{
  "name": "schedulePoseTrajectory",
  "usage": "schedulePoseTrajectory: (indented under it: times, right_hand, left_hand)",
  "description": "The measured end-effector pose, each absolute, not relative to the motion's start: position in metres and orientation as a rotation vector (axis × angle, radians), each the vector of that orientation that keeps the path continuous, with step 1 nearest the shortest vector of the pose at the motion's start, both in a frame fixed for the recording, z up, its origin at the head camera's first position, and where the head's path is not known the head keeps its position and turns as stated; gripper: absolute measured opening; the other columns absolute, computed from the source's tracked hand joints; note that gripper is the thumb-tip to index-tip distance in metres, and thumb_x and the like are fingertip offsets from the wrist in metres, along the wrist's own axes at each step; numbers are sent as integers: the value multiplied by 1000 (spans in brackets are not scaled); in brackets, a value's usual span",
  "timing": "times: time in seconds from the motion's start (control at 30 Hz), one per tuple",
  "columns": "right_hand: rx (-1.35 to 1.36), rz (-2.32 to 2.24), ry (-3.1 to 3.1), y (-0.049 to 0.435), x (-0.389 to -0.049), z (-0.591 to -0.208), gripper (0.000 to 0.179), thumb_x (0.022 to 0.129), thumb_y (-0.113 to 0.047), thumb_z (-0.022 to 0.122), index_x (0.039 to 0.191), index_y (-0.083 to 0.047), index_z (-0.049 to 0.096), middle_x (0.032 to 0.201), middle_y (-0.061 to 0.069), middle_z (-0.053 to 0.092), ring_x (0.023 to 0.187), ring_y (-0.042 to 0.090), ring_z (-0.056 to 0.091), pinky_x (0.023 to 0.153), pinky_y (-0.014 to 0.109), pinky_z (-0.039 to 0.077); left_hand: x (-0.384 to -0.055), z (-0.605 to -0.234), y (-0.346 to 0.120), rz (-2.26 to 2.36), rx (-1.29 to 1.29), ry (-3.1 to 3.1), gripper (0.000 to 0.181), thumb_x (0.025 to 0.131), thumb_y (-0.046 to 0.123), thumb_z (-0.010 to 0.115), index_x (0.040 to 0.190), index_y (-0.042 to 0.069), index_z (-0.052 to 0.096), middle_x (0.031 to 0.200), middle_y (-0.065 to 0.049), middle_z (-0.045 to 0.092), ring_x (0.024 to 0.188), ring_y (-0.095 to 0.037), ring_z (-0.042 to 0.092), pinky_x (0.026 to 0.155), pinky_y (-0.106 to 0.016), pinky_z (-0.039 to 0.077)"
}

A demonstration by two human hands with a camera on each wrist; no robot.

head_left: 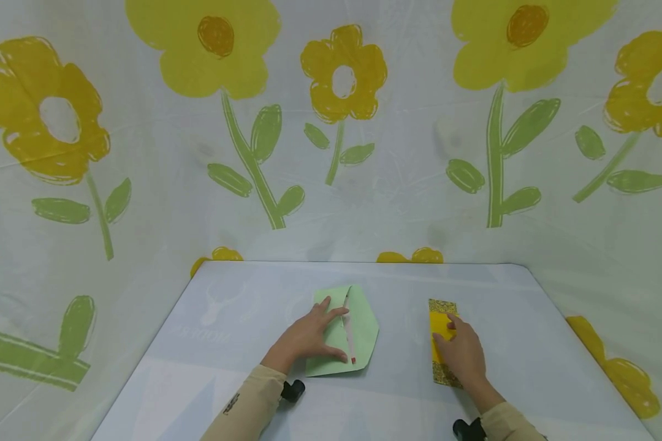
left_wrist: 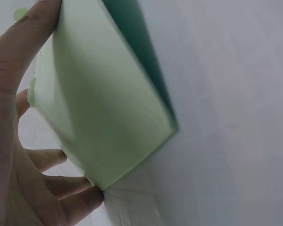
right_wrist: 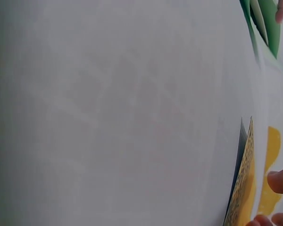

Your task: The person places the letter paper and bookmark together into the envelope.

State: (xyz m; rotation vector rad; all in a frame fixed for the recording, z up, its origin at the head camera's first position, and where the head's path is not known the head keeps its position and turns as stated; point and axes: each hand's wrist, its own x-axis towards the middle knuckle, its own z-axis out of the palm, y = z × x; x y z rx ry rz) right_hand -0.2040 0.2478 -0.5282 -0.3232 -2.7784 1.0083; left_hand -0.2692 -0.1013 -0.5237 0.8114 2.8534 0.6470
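A pale green paper envelope (head_left: pixel 366 334) lies on the table, its pointed flap toward the right. A slit down its middle shows a white inside and a small red spot near the bottom. My left hand (head_left: pixel 314 331) rests on its left part with fingers spread; in the left wrist view, fingertips touch the edge of the green paper (left_wrist: pixel 113 117). To the right is a yellow card (head_left: pixel 440 321) with glittery gold bands at both ends. My right hand (head_left: pixel 463 352) is over its right side, fingers bent loosely. In the right wrist view, the thumb stands apart from the card (right_wrist: pixel 243 188).
Both things lie on a white table (head_left: pixel 243 306) with faint printing at its left. A white curtain (head_left: pixel 408 184) with yellow flowers and green leaves surrounds the back and sides. Black wrist devices (head_left: pixel 293 391) sit at both cuffs.
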Motion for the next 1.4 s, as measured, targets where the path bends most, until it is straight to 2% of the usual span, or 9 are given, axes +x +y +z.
schedulePoseTrajectory:
  times: [0.17, 0.37, 0.73, 1.13, 1.4]
  right_hand:
    - [-382, 925, -2807, 249, -203, -527, 70, 93, -25, 68, 149, 7, 41, 138, 36, 49, 124, 54, 45, 96, 66, 40]
    - [-405, 863, -2850, 252, -202, -528, 79, 92, -34, 69, 151, 8, 36, 143, 40, 39, 127, 58, 36, 98, 73, 32]
    - [-446, 824, -2911, 254, -204, -530, 108, 86, -44, 75, 154, 15, 15, 143, 46, 33, 128, 63, 32, 97, 76, 31]
    - [-423, 840, -2900, 251, -204, -526, 105, 87, -39, 76, 153, 18, 17, 140, 48, 35, 126, 63, 34, 96, 75, 34]
    - [-429, 876, -2884, 252, -205, -530, 97, 86, -37, 77, 150, 17, 26, 133, 48, 38, 121, 60, 38, 96, 67, 39]
  left_hand:
    - [-269, -523, -102, 659, 816, 2852, 107, 61, 78, 80, 154, 41, 41, 168, -15, 21, 148, -47, 28, 103, -61, 44]
    - [-269, -522, -102, 660, 805, 2845, 107, 61, 78, 80, 154, 41, 41, 168, -14, 20, 149, -46, 27, 104, -61, 44]
    - [-270, -524, -102, 660, 795, 2843, 108, 61, 80, 79, 154, 42, 40, 169, -12, 19, 150, -44, 26, 105, -60, 43]
    - [-271, -525, -102, 639, 807, 2846, 109, 61, 80, 79, 155, 42, 39, 168, -13, 19, 150, -44, 26, 105, -61, 43]
    - [-271, -525, -102, 626, 788, 2839, 108, 62, 80, 78, 155, 43, 38, 169, -12, 17, 151, -43, 24, 106, -61, 42]
